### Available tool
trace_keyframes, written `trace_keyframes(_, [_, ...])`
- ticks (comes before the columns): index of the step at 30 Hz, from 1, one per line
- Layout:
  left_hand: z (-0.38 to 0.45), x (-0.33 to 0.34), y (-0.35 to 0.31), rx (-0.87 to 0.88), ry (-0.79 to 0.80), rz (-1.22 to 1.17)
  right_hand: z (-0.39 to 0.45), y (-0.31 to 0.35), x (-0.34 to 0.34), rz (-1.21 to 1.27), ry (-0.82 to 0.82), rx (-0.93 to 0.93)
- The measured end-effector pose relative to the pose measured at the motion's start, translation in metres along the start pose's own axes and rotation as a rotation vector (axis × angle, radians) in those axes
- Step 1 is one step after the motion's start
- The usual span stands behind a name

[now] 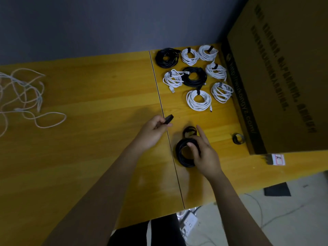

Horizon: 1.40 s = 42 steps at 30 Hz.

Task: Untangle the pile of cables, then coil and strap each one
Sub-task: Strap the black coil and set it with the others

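Observation:
My right hand (pixel 204 153) grips a coiled black cable (pixel 182 157) lying on the yellow table (pixel 106 103), its index finger pointing up. A loose black loop (pixel 189 130) sticks out just beyond the coil. My left hand (pixel 152 132) pinches a short black strap (pixel 168 119) above the table seam. At the far left lies a tangled pile of white cables (pixel 23 96). Several strapped coils, white (pixel 198 100) and black (pixel 194 76), lie at the back right.
A big cardboard box (pixel 284 77) stands on the table's right side. A roll of black strap tape (pixel 238 138) sits beside the box. Below the table's front edge, a white power strip (pixel 190 222) and cords lie on the floor.

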<state>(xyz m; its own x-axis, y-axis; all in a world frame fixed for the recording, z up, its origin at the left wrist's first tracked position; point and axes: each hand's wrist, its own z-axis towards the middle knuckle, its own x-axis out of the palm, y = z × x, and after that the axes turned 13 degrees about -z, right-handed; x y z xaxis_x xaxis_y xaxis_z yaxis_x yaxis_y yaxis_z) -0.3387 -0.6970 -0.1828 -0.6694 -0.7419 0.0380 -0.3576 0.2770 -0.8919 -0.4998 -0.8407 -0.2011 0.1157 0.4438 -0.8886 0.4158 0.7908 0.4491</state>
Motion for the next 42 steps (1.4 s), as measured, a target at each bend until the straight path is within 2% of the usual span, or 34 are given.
trace_keyframes(5, [0.003,0.007,0.005,0.131,-0.015,0.268,-0.014,-0.005,-0.011,0.031,-0.129,0.083])
trace_keyframes(9, [0.0,0.011,-0.005,0.214,0.004,0.47,-0.02,-0.002,-0.014,0.182,-0.246,0.27])
trace_keyframes(12, [-0.008,0.013,-0.016,0.263,0.014,0.534,-0.018,0.006,-0.022,0.27,-0.27,0.328])
trace_keyframes(14, [-0.018,0.013,-0.025,0.329,0.053,0.581,-0.017,0.017,-0.033,0.476,-0.224,0.389])
trace_keyframes(17, [-0.038,0.007,-0.044,0.451,0.14,0.682,-0.015,0.034,-0.055,0.899,-0.075,0.562])
trace_keyframes(19, [-0.052,0.002,-0.058,0.527,0.186,0.767,-0.013,0.04,-0.072,1.061,0.044,0.609])
trace_keyframes(23, [-0.074,-0.01,-0.084,0.623,0.269,1.062,-0.008,0.062,-0.101,1.032,0.238,0.434])
trace_keyframes(27, [-0.085,-0.023,-0.109,0.634,0.305,1.209,-0.003,0.095,-0.121,0.969,0.261,0.304])
trace_keyframes(30, [-0.092,-0.033,-0.119,0.697,0.228,0.978,-0.006,0.115,-0.129,1.001,0.227,0.25])
trace_keyframes(33, [-0.1,-0.035,-0.116,0.717,0.02,0.68,-0.017,0.127,-0.128,1.041,0.204,0.208])
trace_keyframes(36, [-0.109,-0.028,-0.108,0.636,-0.063,0.393,-0.028,0.138,-0.124,1.054,0.218,0.215])
trace_keyframes(42, [-0.114,-0.024,-0.113,0.503,-0.191,0.129,-0.032,0.144,-0.117,0.892,0.215,0.181])
